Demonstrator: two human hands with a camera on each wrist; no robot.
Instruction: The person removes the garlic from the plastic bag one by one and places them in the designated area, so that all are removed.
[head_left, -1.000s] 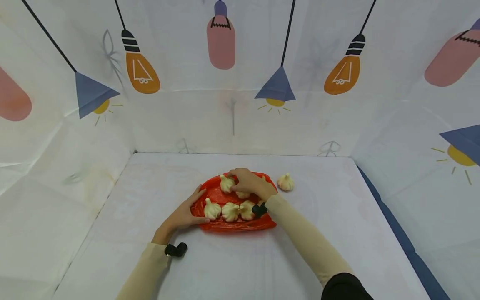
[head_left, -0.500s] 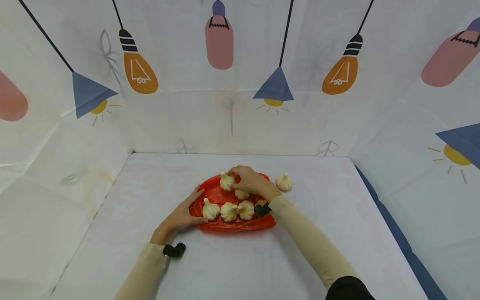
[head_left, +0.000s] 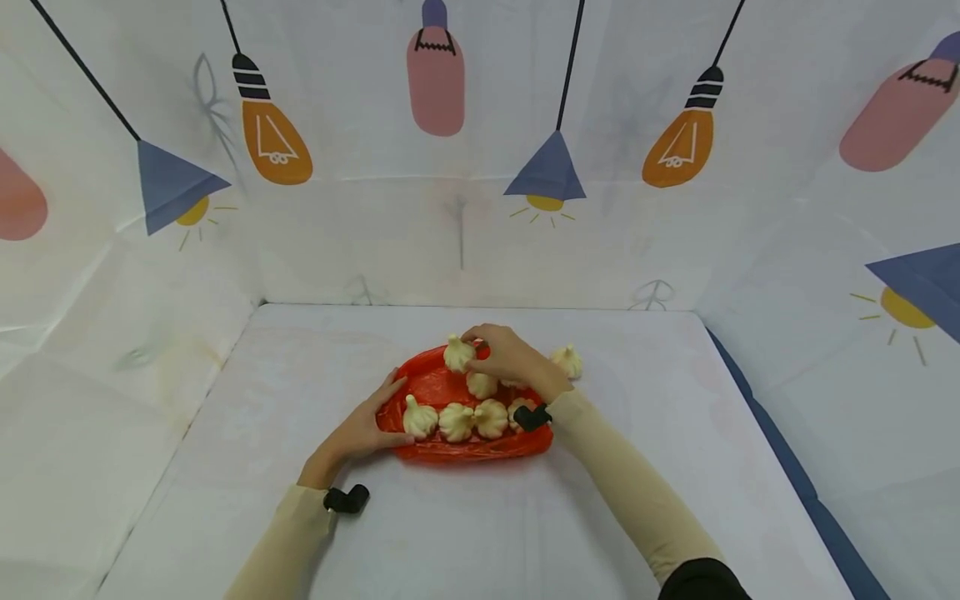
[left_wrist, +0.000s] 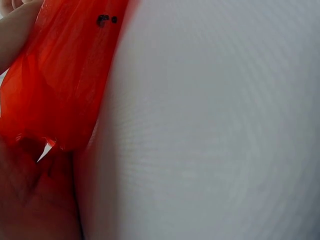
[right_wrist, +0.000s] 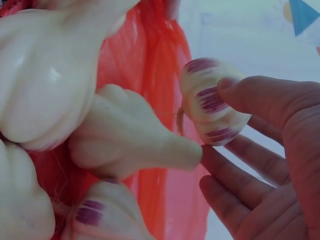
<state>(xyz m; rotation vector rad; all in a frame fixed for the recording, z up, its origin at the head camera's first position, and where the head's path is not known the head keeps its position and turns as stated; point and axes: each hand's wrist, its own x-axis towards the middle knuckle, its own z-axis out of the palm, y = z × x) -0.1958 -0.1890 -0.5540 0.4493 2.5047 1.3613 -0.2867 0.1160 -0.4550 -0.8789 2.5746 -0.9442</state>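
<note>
Both sleeves (head_left: 283, 542) are beige, both wrist cameras (head_left: 347, 499) black.

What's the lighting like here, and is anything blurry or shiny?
Head view: soft light, faint shadows beside the beige sleeves, reddish tint on the tabletop near the red plastic bag. Left wrist view: left hand dim, tabletop soft with faint ripples. Right wrist view: bluish cast, small highlight on the upper-left garlic bulb, right hand fairly clear.

Red plastic bag (head_left: 433, 388) lies spread on the counter (head_left: 465, 533). Held at its far rim: 1 purple-streaked cream garlic bulb (head_left: 458, 353). 4 bulbs (head_left: 456, 422) line the near side; 1 loose bulb (head_left: 567, 360) lies outside.
</note>
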